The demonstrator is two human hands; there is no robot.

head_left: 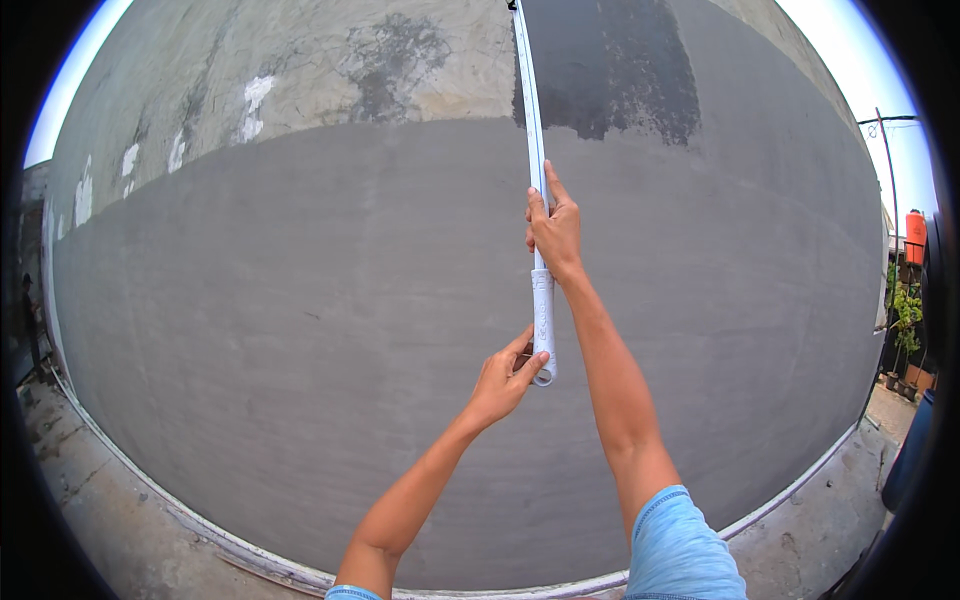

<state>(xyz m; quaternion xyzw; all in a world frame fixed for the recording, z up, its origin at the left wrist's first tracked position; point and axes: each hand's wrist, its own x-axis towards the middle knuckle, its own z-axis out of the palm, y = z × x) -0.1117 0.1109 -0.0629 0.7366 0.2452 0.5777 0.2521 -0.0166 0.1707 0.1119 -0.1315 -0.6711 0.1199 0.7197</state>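
Note:
A long white extension pole [531,110] rises in front of the wall and runs to the top edge of the picture. A small black part shows at its upper end; whatever is fixed beyond that is out of view. My right hand [556,232] is wrapped around the shaft just above the pale grip sleeve [542,315]. Lower down, my left hand [505,380] pinches the bottom of the sleeve, near its looped end. The wall [300,300] is grey, with a darker, wet-looking patch [625,70] beside the pole's upper part.
Above the smooth grey coat lies a lighter, rough band with white spots [256,105]. Concrete floor [130,500] follows the wall's foot. On the right stand potted plants [906,310], an orange tank [915,235], a dark blue barrel [910,450] and a utility pole [888,165].

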